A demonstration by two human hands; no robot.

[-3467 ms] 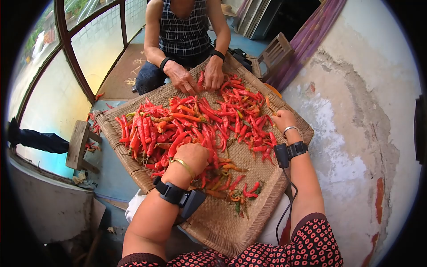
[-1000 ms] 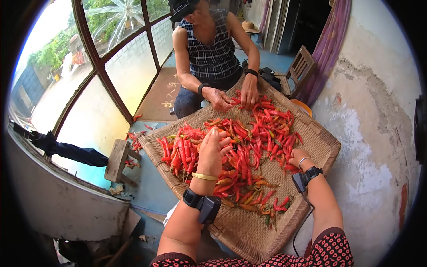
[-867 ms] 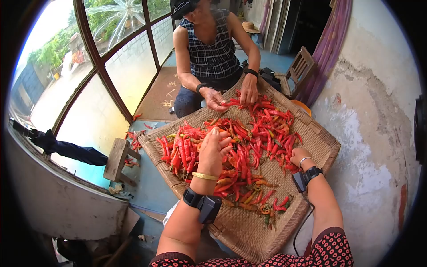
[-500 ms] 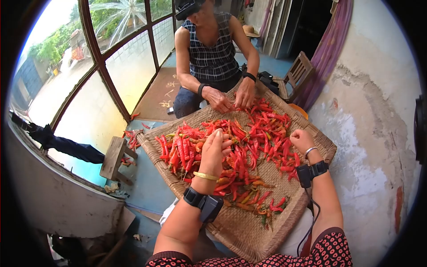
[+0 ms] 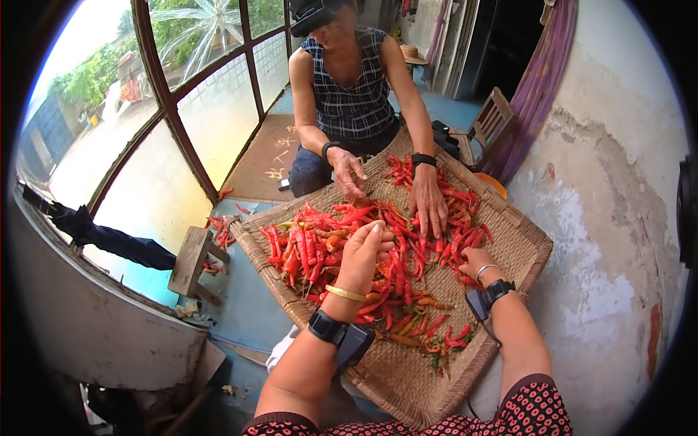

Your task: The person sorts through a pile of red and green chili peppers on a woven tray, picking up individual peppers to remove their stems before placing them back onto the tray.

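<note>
Red chili peppers point(image 5: 313, 254), with some orange and greenish ones point(image 5: 414, 320), lie heaped in a woven tray point(image 5: 502, 312). Over the middle of the heap is my left hand point(image 5: 361, 254), its thumb and fingers pinched together; anything between them is hidden. My right hand point(image 5: 477, 263) is down at the right side of the heap, fingers curled around a red chili pepper that is partly covered. Across the tray, a co-worker's one hand point(image 5: 429, 203) lies flat on the peppers, and the other hand point(image 5: 349, 173) is raised at the far edge.
A co-worker point(image 5: 349, 87) sits opposite, close to the tray. On the left are a small wooden stool point(image 5: 190, 265), a dark folded umbrella point(image 5: 116, 238) and loose peppers on the floor point(image 5: 220, 231). A wooden chair point(image 5: 487, 127) stands behind the tray, and a plaster wall point(image 5: 611, 218) bounds the right.
My right hand has moved down and slightly left onto the peppers. My left hand has shifted slightly right and down. The co-worker's hands have parted, one reaching forward onto the heap.
</note>
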